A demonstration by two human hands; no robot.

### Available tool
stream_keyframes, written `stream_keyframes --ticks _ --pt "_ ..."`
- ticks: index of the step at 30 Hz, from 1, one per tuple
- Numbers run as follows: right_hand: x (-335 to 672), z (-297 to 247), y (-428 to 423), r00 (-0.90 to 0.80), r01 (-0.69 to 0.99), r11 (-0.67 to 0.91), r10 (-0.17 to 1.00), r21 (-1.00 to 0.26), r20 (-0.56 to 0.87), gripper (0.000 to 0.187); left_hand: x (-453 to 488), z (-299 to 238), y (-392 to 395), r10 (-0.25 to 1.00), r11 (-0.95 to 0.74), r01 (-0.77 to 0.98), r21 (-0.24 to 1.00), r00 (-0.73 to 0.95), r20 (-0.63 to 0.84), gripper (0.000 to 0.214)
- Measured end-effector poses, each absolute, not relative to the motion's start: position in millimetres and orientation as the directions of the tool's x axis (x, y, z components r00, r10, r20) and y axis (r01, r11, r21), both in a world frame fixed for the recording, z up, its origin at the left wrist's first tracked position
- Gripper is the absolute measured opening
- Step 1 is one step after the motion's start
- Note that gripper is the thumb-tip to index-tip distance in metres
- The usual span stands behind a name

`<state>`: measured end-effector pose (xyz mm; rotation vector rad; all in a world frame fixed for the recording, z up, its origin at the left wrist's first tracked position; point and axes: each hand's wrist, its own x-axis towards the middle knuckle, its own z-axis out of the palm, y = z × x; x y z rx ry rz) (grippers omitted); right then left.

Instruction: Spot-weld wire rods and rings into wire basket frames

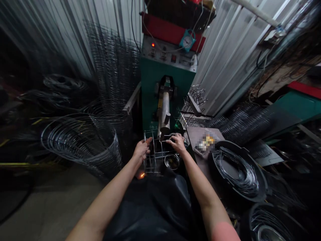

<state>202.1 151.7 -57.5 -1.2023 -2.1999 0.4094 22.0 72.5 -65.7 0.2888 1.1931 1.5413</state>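
Observation:
My left hand (141, 149) is closed on the left side of a wire rack (157, 154), a grid of thin metal rods. The rack sits under the tip of a spot welder's arm (165, 112), which reaches toward me from a green machine body (167, 73). Pinched in the fingers of my right hand (177, 143) is a short metal rod (167, 136), its left end close to the electrode tip. Below the rack's right part is a round metal bowl (172, 162); its contents are too dark to make out. A bright orange spark (142, 175) glows below my left hand.
Large wire coils (80, 140) stand on the left. To the right, a black round tub (237, 170) holds coiled wire beside a small table (198, 134). Bent wire pieces (195, 98) hang by the machine. A clock-like dial (187, 41) hangs on its front.

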Motion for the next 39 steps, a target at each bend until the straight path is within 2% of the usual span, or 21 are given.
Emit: stream_keyframes --ticks 10,17,20,24,27,32,39 --pt "203 -58 152 -0.42 0.66 0.524 0.851 -0.539 0.314 0.024 20 -64 72 0.845 0.154 -0.597 0.787 -0.333 -0.418 0.042" --pt "204 -56 150 -0.425 0.617 0.554 0.832 -0.558 0.356 0.023 22 -60 70 0.85 0.159 -0.584 0.796 -0.329 -0.412 0.046" --pt "207 -59 153 -0.431 0.566 0.526 0.845 -0.634 0.317 0.022 24 -60 66 0.851 0.13 -0.559 0.819 -0.361 -0.382 0.046" --pt "220 -67 149 -0.439 0.418 0.465 0.855 -0.781 0.274 0.026 29 -63 49 0.856 0.088 -0.465 0.881 -0.416 -0.305 0.05" --pt "236 -77 143 -0.49 0.381 0.512 0.818 -0.77 0.302 0.021 33 -66 34 0.862 0.106 -0.461 0.881 -0.398 -0.312 0.053" --pt "258 -87 146 -0.402 0.36 0.491 0.849 -0.793 0.343 0.021 34 -73 25 0.869 0.104 -0.504 0.857 -0.373 -0.324 0.051" --pt "260 -86 160 -0.399 0.389 0.485 0.855 -0.784 0.331 0.025 35 -72 33 0.866 0.104 -0.535 0.838 -0.366 -0.341 0.05"
